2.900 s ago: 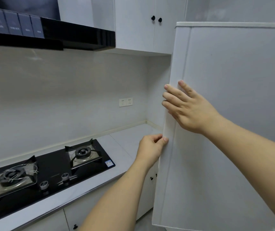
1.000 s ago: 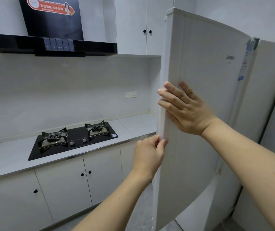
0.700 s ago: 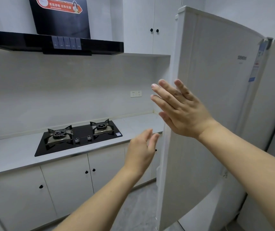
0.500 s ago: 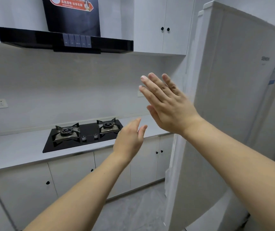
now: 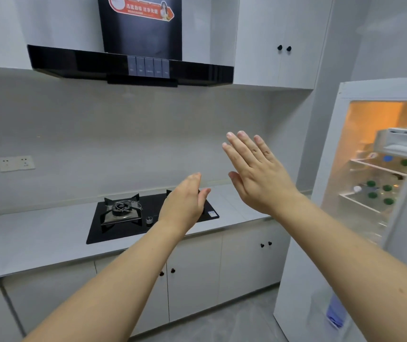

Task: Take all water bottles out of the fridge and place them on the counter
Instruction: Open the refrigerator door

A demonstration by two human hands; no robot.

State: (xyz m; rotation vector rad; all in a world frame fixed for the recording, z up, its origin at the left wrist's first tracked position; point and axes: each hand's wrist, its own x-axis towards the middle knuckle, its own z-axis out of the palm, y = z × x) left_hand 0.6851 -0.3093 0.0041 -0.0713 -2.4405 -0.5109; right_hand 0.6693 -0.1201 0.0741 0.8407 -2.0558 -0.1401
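Note:
The white fridge (image 5: 330, 154) stands open at the right, its inside lit orange. On its glass shelves stand several water bottles (image 5: 380, 193) with green caps, seen from above, plus one with a blue cap (image 5: 387, 158). My left hand (image 5: 185, 206) and my right hand (image 5: 256, 176) hover in mid air in front of the counter (image 5: 37, 233), both with straight fingers and holding nothing. Both hands are left of the fridge opening and apart from it.
A black gas hob (image 5: 133, 215) is set into the counter under a black range hood (image 5: 128, 65). White cabinets (image 5: 246, 265) run below and above. A wall socket (image 5: 16, 162) is at the left. The grey floor (image 5: 222, 324) lies in front.
Both hands gripped the fridge door's edge and pulled it open, then let go. The view has shifted and the lit fridge interior with its bottles now shows.

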